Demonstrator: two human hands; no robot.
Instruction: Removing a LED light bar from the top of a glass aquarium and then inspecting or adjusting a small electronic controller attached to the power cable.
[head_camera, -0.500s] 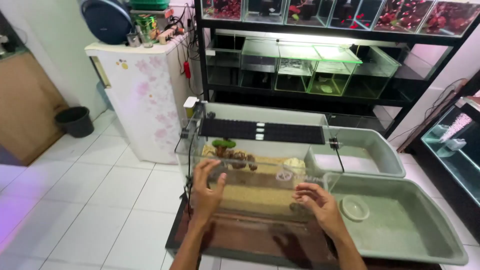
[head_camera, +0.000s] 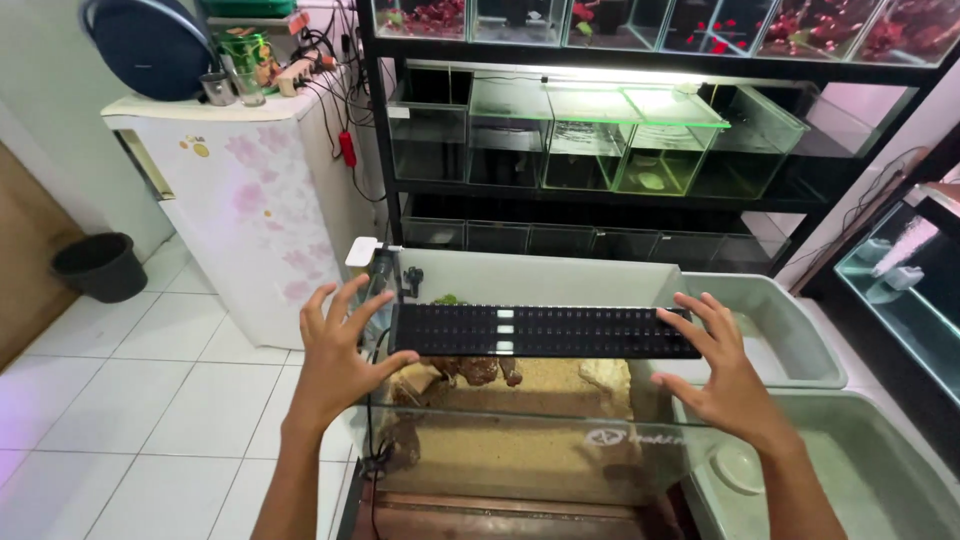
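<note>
Fingers spread wide on both sides, gripping nothing. Left hand at the left end of the black slotted light bar, thumb near its corner; right hand at the right end, fingertips touching it. Bar lies across the top of the glass tank, sand and brown wood inside. Right of the tank: two grey-green tubs. Behind: black rack of small aquariums. Left: white floral fridge, black bin on white floor tiles.
</note>
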